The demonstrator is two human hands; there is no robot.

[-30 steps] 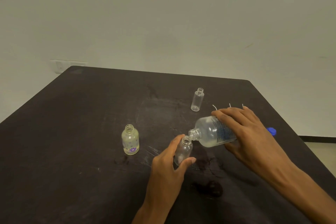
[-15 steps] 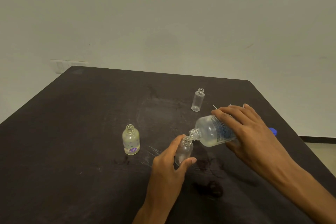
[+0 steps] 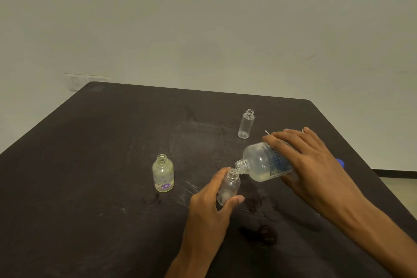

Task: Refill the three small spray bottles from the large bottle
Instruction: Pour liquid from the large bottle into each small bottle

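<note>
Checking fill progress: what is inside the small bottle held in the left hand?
The small bottle in the left hand looks mostly clear, perhaps some liquid near its base. The fingers cover its left side, so the level is unsure. The large bottle meets its neck.

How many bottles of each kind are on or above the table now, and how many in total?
Small spray bottles: 3 (flowered, clear far one, one held in left hand)
Large bottle: 1, tilted in right hand
Total: 4
</note>
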